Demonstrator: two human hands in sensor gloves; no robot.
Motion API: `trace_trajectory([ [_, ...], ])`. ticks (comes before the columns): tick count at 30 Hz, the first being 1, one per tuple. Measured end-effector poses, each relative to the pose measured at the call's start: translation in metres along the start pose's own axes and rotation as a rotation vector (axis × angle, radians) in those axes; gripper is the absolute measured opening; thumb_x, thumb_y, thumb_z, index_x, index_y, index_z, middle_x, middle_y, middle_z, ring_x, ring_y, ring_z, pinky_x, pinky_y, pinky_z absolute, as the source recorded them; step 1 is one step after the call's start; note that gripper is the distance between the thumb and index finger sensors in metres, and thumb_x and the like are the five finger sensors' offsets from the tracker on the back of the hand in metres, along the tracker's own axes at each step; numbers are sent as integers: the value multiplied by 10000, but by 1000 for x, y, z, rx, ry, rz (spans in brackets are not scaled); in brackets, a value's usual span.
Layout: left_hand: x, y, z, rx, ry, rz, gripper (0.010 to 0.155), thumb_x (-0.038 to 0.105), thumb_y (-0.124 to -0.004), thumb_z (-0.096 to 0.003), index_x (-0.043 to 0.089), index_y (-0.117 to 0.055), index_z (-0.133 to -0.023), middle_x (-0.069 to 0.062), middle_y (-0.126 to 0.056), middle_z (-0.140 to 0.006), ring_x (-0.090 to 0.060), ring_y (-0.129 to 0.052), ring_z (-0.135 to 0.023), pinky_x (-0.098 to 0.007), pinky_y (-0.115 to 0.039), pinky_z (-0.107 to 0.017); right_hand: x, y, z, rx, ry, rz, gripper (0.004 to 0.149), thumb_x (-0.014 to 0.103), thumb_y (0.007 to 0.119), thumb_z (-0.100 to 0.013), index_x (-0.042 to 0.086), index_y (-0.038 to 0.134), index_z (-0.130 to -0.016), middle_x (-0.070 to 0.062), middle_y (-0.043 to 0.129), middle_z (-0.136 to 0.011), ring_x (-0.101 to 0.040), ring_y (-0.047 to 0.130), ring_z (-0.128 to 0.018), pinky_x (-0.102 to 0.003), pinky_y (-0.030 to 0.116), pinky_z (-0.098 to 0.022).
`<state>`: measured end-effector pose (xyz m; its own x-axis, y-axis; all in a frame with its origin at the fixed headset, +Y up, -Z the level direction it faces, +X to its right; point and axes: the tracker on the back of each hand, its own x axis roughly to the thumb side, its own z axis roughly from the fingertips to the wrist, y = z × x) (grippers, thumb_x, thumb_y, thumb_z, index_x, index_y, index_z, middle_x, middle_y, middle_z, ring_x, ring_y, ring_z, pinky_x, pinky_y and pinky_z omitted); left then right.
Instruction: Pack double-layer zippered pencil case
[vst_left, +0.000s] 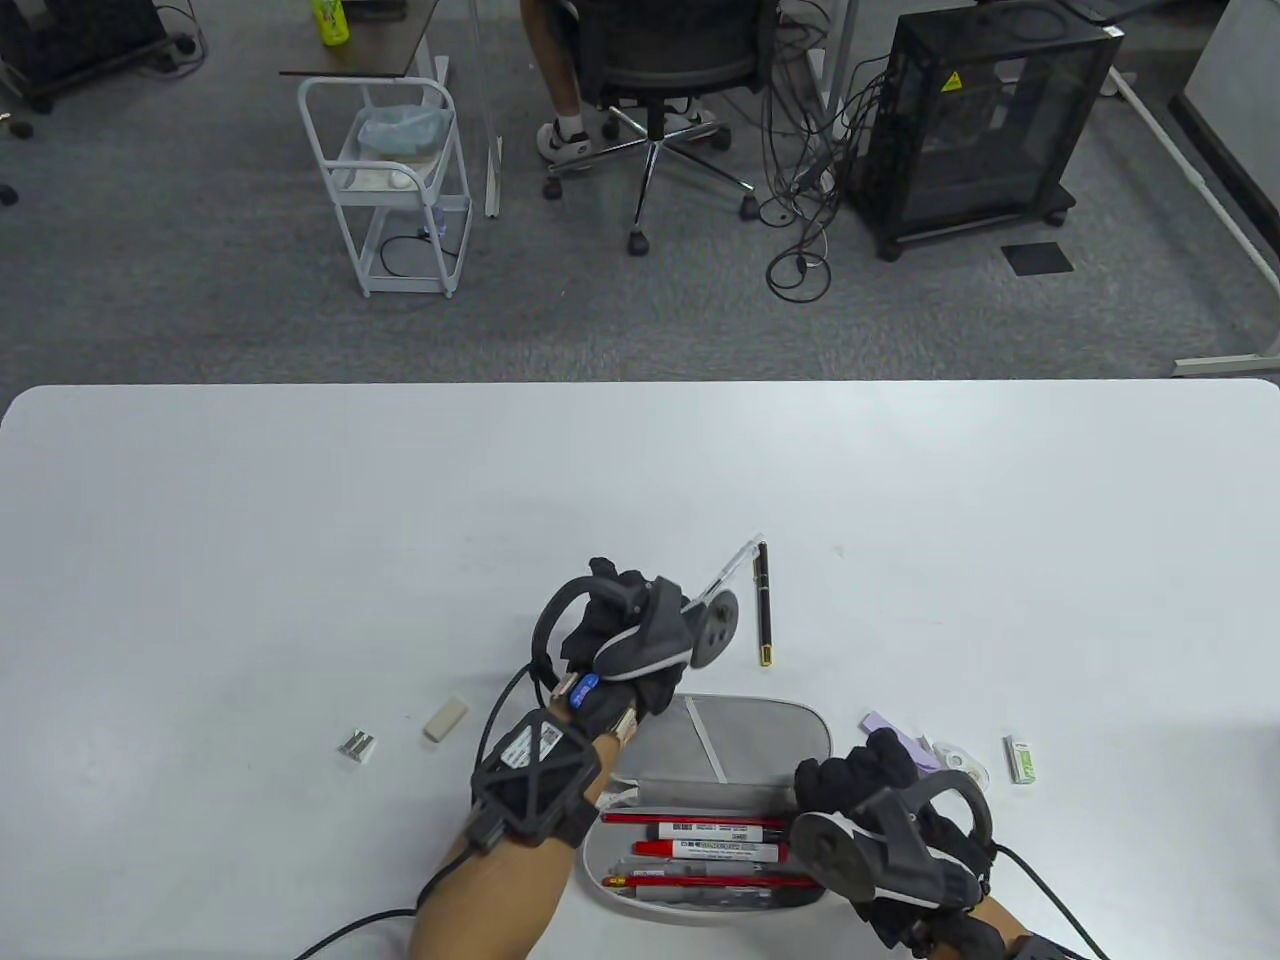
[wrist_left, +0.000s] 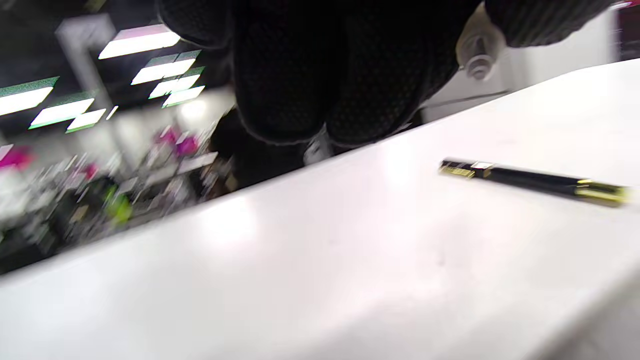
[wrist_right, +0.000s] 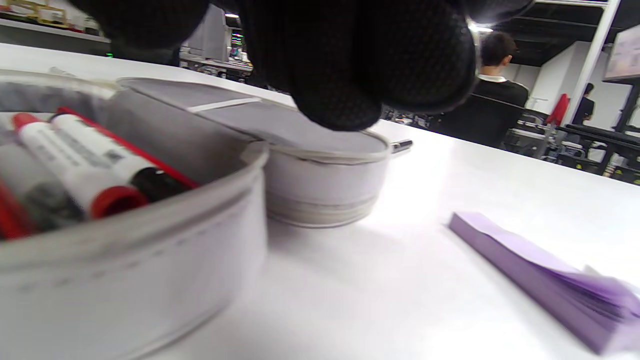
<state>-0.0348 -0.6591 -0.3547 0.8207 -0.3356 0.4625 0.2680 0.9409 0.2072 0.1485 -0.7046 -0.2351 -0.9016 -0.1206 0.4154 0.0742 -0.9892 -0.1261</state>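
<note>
From the table view, the pencil case (vst_left: 720, 800) lies open at the near edge of the table (vst_left: 300, 520), markers (vst_left: 715, 850) already in its near half and the grey far half showing a flat divider. The left hand (vst_left: 625, 640) is raised just beyond the case and appears to pinch a clear pen (vst_left: 735, 560) that sticks out past its fingers; a black pen (vst_left: 764, 603) lies just beside it on the table. The right hand (vst_left: 880, 820) rests at the case's right end, fingers curled; whether it grips the rim I cannot tell. An eraser (vst_left: 445, 719) and a small metal piece lie well to the left, purple notes (vst_left: 890, 728) and small items to the right.

The left wrist view is blurred: dark fingers (wrist_left: 300, 75) bunched, with the black pen (wrist_left: 532, 181) lying free.

In the right wrist view, the fingers (wrist_right: 350, 60) hover over the case's far half (wrist_right: 300, 135), with the purple notes (wrist_right: 540, 270) near.

The step in hand looks like gathering pens; next, the clear pen needs lowering lengthwise beside the markers.
</note>
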Motion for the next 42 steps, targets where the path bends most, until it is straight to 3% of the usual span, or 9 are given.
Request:
trace_trajectory([
  [4, 23, 2, 61, 143, -229, -162, 508, 569, -671, -443, 221, -820, -782, 45, -977, -639, -275, -971, -676, -554, -622, -703, -17, 1, -3, 3, 70, -25, 621, 555, 743, -404, 138, 817, -857, -36, 971, -664, -276, 920, -590, -537, 577, -653],
  [8, 56, -21, 117, 167, -412, -436, 507, 580, -644, -443, 246, -807, -788, 70, -972, -650, -249, -975, -689, -541, -623, -712, -27, 9, -9, 42, 122, -52, 619, 555, 739, -411, 135, 815, -860, -38, 969, -667, -278, 917, -592, -538, 574, -654],
  [11, 64, -33, 133, 138, -452, -359, 504, 578, -639, -445, 255, -802, -795, 72, -970, -667, -248, -969, -706, -544, -613, -719, -28, 16, -15, 79, 143, -40, 618, 556, 734, -416, 138, 809, -865, -39, 963, -677, -279, 911, -600, -539, 570, -657],
  [19, 63, -51, 129, 111, -438, -227, 516, 603, -682, -423, 279, -811, -803, 59, -974, -688, -265, -959, -728, -555, -600, -723, -36, 21, -30, 43, 239, -32, 609, 551, 730, -421, 140, 815, -862, -37, 968, -673, -276, 919, -593, -539, 579, -652],
  [23, 53, -44, 128, 118, -407, -123, 555, 621, -663, -421, 265, -806, -822, 48, -971, -720, -280, -950, -748, -562, -596, -722, -44, 15, -58, 32, 312, -19, 614, 551, 727, -422, 135, 812, -865, -40, 968, -677, -277, 919, -591, -538, 580, -651],
  [28, 53, -38, 137, 179, -405, -153, 549, 625, -644, -424, 274, -819, -809, 56, -984, -702, -271, -964, -731, -553, -612, -716, -43, 9, -107, 81, 411, -30, 626, 561, 717, -422, 127, 822, -860, -48, 975, -666, -283, 923, -581, -538, 584, -648],
  [32, 48, -34, 139, 192, -378, -114, 549, 623, -641, -426, 272, -822, -805, 56, -985, -699, -272, -966, -726, -550, -616, -713, -37, 18, -146, 196, 495, 14, 652, 581, 712, -412, 125, 824, -865, -54, 979, -674, -288, 924, -589, -539, 583, -649],
  [36, 37, -36, 143, 154, -382, -57, 552, 627, -639, -424, 279, -821, -811, 60, -987, -710, -268, -969, -735, -552, -618, -715, -32, 38, -177, 529, 571, 88, 744, 643, 688, -402, 127, 765, -933, -60, 942, -769, -295, 894, -669, -543, 554, -674],
  [42, 21, -36, 143, 149, -339, 19, 557, 625, -638, -428, 271, -823, -817, 49, -988, -718, -279, -966, -740, -557, -617, -713, -31, 60, -198, 594, 649, 77, 805, 672, 702, -377, 53, 769, -889, -81, 948, -732, -304, 898, -648, -549, 559, -666],
])
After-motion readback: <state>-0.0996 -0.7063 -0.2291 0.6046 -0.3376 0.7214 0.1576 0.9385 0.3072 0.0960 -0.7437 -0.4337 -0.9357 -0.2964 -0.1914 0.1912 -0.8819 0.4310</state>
